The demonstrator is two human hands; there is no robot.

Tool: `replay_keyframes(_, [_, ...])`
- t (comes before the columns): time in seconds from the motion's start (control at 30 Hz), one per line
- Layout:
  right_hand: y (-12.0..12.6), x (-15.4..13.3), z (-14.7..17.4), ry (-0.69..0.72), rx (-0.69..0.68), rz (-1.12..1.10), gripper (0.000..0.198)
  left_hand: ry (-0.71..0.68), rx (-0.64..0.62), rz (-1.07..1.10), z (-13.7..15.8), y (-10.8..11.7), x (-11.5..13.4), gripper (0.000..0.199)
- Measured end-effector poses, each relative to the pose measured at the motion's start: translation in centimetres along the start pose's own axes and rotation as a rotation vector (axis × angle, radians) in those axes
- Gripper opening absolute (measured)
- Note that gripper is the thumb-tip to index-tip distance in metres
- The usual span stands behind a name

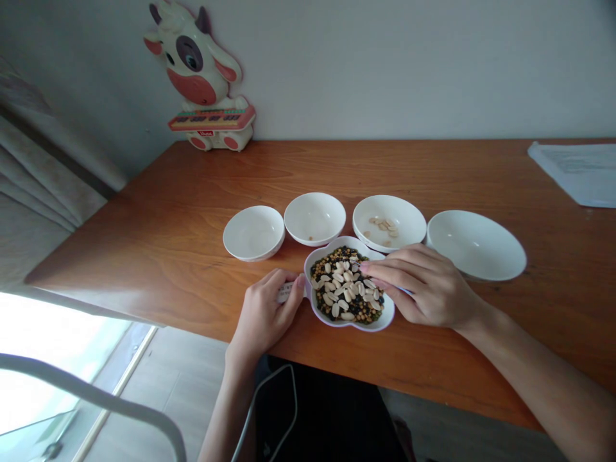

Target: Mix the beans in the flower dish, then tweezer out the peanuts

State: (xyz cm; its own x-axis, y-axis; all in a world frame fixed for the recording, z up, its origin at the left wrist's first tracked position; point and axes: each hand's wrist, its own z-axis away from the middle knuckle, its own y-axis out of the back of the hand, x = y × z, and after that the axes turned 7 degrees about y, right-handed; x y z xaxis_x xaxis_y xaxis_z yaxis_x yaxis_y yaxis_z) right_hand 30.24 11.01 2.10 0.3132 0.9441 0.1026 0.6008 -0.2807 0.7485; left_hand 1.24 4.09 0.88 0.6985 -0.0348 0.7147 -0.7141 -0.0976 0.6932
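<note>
My left hand [269, 311] is closed round the short handle [285, 292] of a white, flower-shaped dish [382, 321] on the table. A mix of pale, flat seeds [344, 292], small yellow beans and dark beans fills the dish. From the right, my right hand [426, 285] reaches over its rim, thumb and fingertips brought together among the pale seeds; whatever they pinch is too small to make out. Just behind the dish, a white bowl [418, 226] holds several similar pale seeds [382, 226].
Left of that bowl are a white bowl [315, 212] with a tiny yellowish bit inside and another white bowl [253, 231]. A wider white bowl [476, 244] stands to the right. A cow-shaped toy keyboard [212, 119] and papers [584, 170] lie farther back on the wooden table [144, 256].
</note>
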Motion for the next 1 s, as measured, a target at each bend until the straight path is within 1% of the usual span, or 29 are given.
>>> replay_keyframes(0.17, [0.1, -0.1, 0.1, 0.014, 0.008, 0.026, 0.033, -0.001, -0.004, 0.008, -0.1, 0.0, -0.1, 0.029])
replay_keyframes(0.33, [0.4, -0.2, 0.0, 0.114, -0.008, 0.097, 0.031, -0.005, 0.004, 0.007, -0.1, -0.1, -0.1, 0.028])
replay_keyframes(0.5, [0.9, -0.2, 0.1, 0.163, 0.003, 0.168, 0.023, -0.003, -0.003, 0.004, 0.0, -0.1, 0.0, 0.028])
replay_keyframes(0.57, [1.1, -0.1, 0.2, 0.181, 0.005, 0.196, 0.023, 0.005, 0.0, 0.005, 0.0, -0.1, -0.1, 0.028])
replay_keyframes(0.73, [1.5, 0.0, 0.1, 0.135, 0.056, 0.285, 0.03, 0.007, 0.0, 0.01, 0.0, -0.1, -0.1, 0.028])
replay_keyframes(0.83, [1.5, 0.1, -0.1, 0.099, 0.082, 0.316, 0.029, 0.004, 0.005, 0.007, 0.0, -0.1, -0.1, 0.028])
replay_keyframes(1.0, [1.4, 0.2, 0.0, 0.076, 0.056, 0.313, 0.032, -0.002, 0.004, 0.008, -0.1, -0.2, -0.1, 0.029])
